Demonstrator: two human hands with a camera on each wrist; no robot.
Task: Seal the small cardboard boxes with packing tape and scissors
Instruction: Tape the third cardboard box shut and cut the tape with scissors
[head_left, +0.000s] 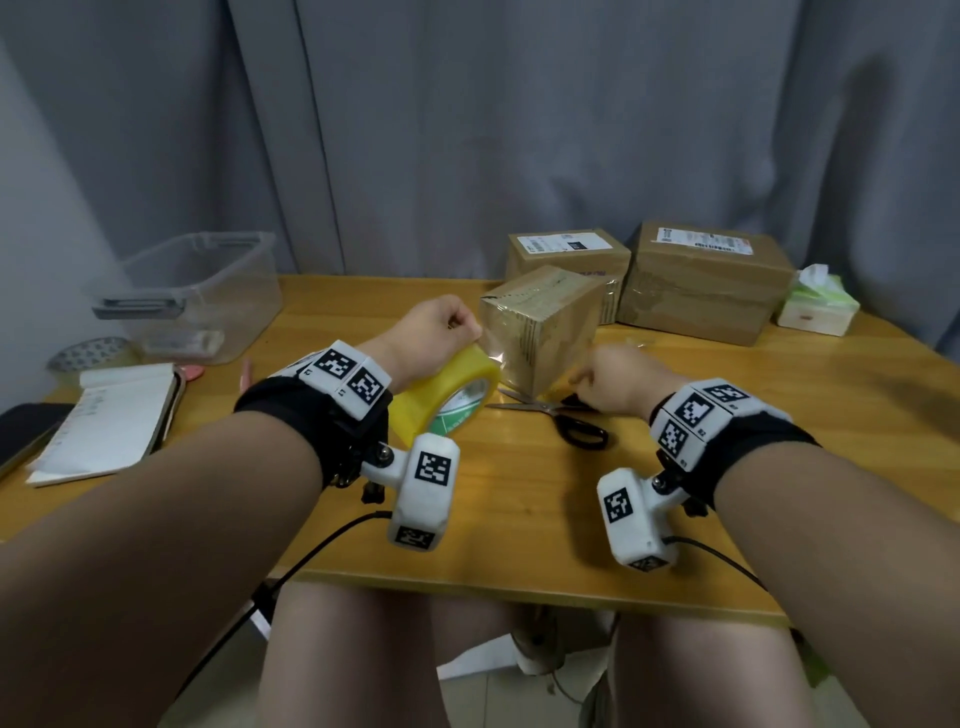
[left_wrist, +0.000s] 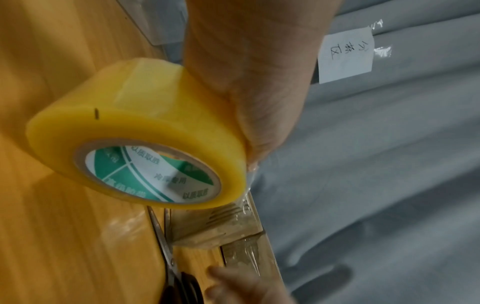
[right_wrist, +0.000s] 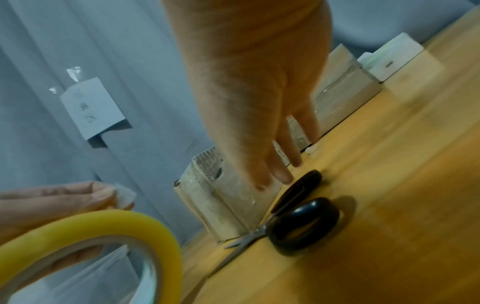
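Yellow packing tape roll (head_left: 451, 391) is gripped in the left hand (head_left: 435, 332), its strip stuck to the small cardboard box (head_left: 545, 325) mid-surface. Right hand (head_left: 612, 382), fingers loose and holding nothing, reaches toward the scissors (head_left: 563, 418) beside the box. Cutting remains.

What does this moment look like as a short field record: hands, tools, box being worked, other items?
left hand: grips the yellow tape roll, held up beside the box
right hand: fingers extended, reaching down toward the scissors, holding nothing
scissors: flat on the table, by the box's near corner
small box: glossy tape already on it
other boxes: two behind, labelled
also present: clear bin, notebook, tissue box
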